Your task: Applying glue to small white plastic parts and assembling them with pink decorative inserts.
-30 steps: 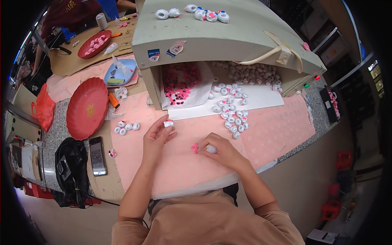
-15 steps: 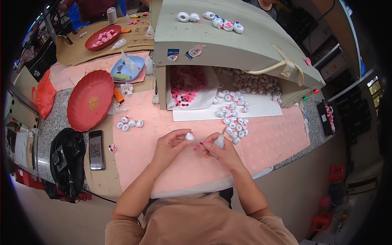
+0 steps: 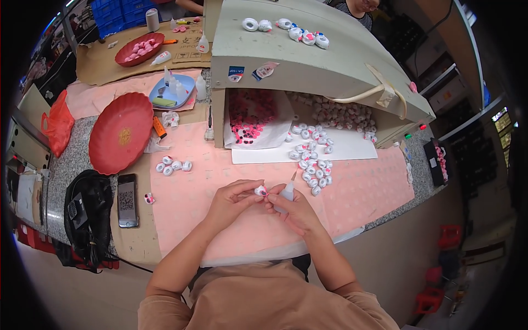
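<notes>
Over the pink mat [image 3: 231, 242] my two hands meet. My left hand [image 3: 232, 199] pinches a small white rounded plastic piece with pink and dark spots [image 3: 260, 191]. My right hand [image 3: 300, 214] holds a small translucent squeeze bottle [image 3: 287, 192], its thin tip pointing up and away. The right thumb and forefinger touch the white piece's side, where a small pink-and-dark bit [image 3: 265, 193] shows; whether it is fixed there I cannot tell. Ahead lies a cluster of similar white pieces [image 3: 312, 170], spilling from under a grey-green machine hood [image 3: 308, 60].
Under the hood sits a tray of small pink-and-dark bits [image 3: 250, 118]. To the left are a few white pieces [image 3: 168, 168], a phone [image 3: 128, 201], a black bag [image 3: 88, 220], a red scalloped tray [image 3: 110, 146] and a blue tray of bottles [image 3: 187, 85]. Another person [image 3: 357, 8] is beyond the hood.
My hands have come together: the right fingers brought a small pink-and-dark bit from beside the white piece up against it. The bottle tilted more upright.
</notes>
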### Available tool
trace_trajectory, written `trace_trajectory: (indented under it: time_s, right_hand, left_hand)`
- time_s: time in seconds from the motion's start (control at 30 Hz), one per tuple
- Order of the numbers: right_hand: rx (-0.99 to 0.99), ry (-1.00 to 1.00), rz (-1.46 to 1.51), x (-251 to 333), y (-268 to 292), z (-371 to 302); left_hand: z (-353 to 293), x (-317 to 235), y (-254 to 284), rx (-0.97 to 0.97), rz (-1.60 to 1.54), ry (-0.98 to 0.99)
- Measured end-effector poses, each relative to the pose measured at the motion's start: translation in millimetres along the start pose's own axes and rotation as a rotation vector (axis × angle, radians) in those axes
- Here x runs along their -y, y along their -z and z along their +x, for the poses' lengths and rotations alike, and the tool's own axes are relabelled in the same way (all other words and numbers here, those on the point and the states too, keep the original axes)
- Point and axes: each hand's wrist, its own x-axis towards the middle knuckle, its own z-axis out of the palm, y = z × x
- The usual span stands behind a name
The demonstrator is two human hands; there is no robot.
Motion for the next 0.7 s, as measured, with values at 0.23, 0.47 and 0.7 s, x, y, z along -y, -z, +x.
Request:
trace_trajectory:
  time_s: [0.23, 0.47, 0.7]
  right_hand:
    - [-0.012, 0.055, -0.037, -5, 1, 1]
    - [-0.067, 0.114, -0.075, -9, -1, 5]
    - [-0.112, 0.283, -0.275, -12, -10, 5]
  left_hand:
    - [-1, 2, 1, 0.006, 0.024, -0.036]
    - [-1, 4, -1, 0.015, 0.053, -0.035]
    - [0, -1, -4, -0.072, -0.111, 0.106]
